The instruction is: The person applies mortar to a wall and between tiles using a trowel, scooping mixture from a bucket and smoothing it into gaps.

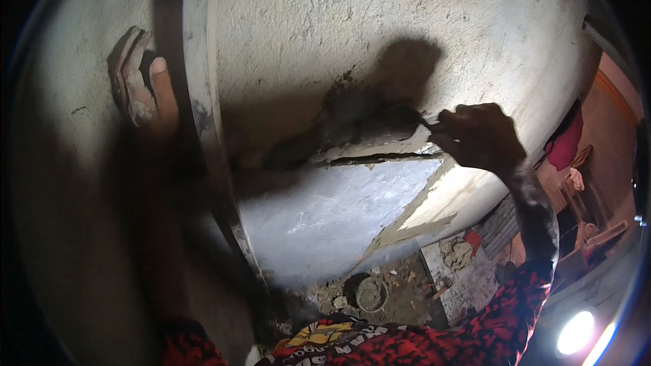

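My right hand [478, 137] is closed around the handle of a trowel [407, 120], whose dark blade lies flat against the wall [380, 20] just left of my fingers. The blade sits on a patch of wet dark mortar [352, 112] that runs down and leftward along a long horizontal crack [380, 158]. My hand's shadow falls on the plaster above it. My left hand [139, 88] is spread open, fingers up, pressed flat on the wall beside a pale vertical strip [203, 95] that curves down the surface; it holds nothing.

The wall is rough whitish plaster, pitted and stained. Below the crack is a smoother grey section [325, 210] with ragged edges where the pale coat has broken away. Far below, the floor [400, 298] is strewn with rubble, and a round pan [371, 293] of grey mortar stands on it. To the right, red cloth [566, 144] hangs in a dim room, and a bright lamp [576, 332] glares at the lower right. My sleeves are red and black patterned.
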### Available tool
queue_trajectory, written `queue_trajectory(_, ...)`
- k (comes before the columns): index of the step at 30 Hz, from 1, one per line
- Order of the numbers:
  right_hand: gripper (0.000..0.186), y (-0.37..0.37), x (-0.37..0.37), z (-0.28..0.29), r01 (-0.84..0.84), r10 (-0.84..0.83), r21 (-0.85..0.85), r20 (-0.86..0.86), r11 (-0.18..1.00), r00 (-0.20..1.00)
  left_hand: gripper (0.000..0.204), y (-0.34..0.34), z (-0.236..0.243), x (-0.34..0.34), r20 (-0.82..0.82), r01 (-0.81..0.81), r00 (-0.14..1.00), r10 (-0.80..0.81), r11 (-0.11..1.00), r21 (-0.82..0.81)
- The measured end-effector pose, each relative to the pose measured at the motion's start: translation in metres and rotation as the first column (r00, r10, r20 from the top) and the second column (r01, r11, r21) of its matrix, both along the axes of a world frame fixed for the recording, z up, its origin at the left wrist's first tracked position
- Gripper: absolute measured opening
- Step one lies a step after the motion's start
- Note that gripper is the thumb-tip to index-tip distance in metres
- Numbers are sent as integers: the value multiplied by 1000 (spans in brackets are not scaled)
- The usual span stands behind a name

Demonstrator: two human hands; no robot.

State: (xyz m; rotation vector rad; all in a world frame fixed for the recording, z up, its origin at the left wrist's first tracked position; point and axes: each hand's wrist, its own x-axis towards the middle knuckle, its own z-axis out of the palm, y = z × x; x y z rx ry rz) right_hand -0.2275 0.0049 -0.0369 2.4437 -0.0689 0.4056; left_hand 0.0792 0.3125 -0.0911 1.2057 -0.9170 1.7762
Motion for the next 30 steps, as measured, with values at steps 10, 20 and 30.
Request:
queue_trajectory(10,20,19,3,4,4,-4,-29,8,1000,1000,31,12,-2,9,83,-61,995,61,998,-4)
queue_trajectory(20,25,34,26,-14,54,-50,57,-69,997,996,31,9,-3,32,227,8,974,11,997,-82)
queue_trajectory(30,21,44,10,-27,-270,264,27,129,963,956,34,11,-13,10,-10,-13,1000,13,1000,13)
